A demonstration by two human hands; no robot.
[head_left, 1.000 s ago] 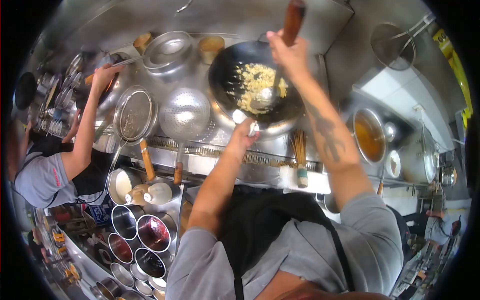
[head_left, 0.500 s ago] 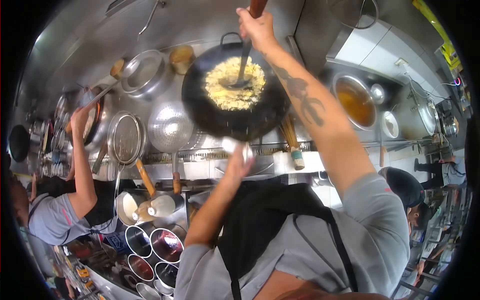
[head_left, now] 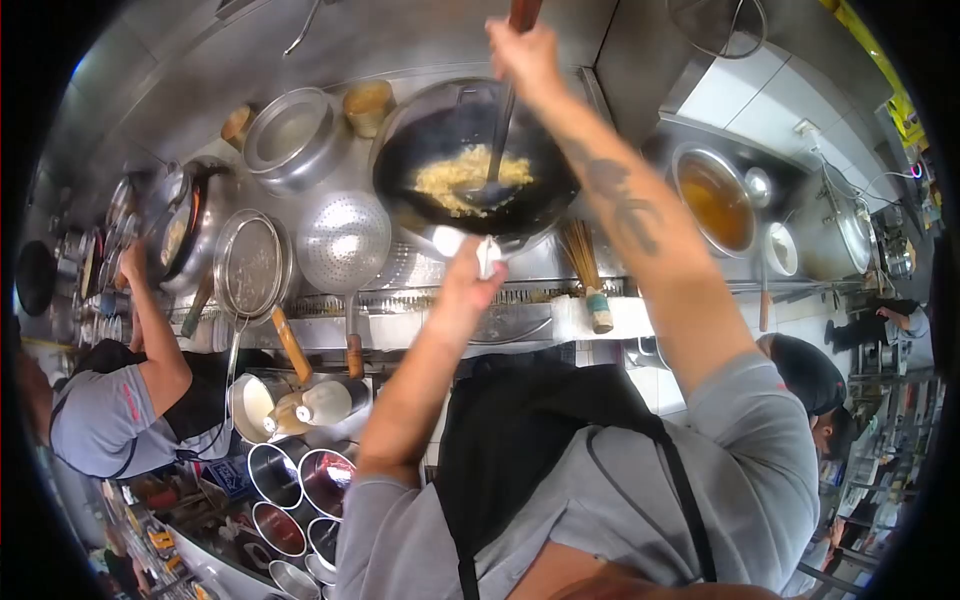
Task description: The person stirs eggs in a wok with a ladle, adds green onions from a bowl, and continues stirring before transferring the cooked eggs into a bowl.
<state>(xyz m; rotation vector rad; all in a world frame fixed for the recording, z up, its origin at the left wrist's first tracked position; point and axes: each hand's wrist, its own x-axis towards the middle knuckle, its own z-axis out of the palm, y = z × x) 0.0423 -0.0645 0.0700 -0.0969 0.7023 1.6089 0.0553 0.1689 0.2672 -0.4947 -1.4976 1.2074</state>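
Observation:
A dark wok point(head_left: 408, 150) sits on the stove in front of me, tilted. Yellow, egg-like chopped food point(head_left: 450, 178) lies in its lower middle. My right hand point(head_left: 527, 58) is closed round the wooden handle of a ladle point(head_left: 502, 135), above the far side of the wok. The ladle's bowl rests among the food. At the wok's near rim my left hand point(head_left: 468, 282) grips a folded white cloth point(head_left: 488, 256) pressed against the edge. Whether a wok handle lies under the cloth is hidden.
Left of the wok are a perforated skimmer point(head_left: 345, 240), a round strainer point(head_left: 250, 265) and stacked metal bowls point(head_left: 288, 140). A bamboo brush point(head_left: 598, 300) lies to the right, near a pot of amber liquid point(head_left: 715, 205). A co-worker point(head_left: 130, 400) works at far left.
The wok has tipped and shifted, and the food has gathered lower into a smaller heap. My left hand and cloth have risen to its near rim. The ladle has moved slightly toward me.

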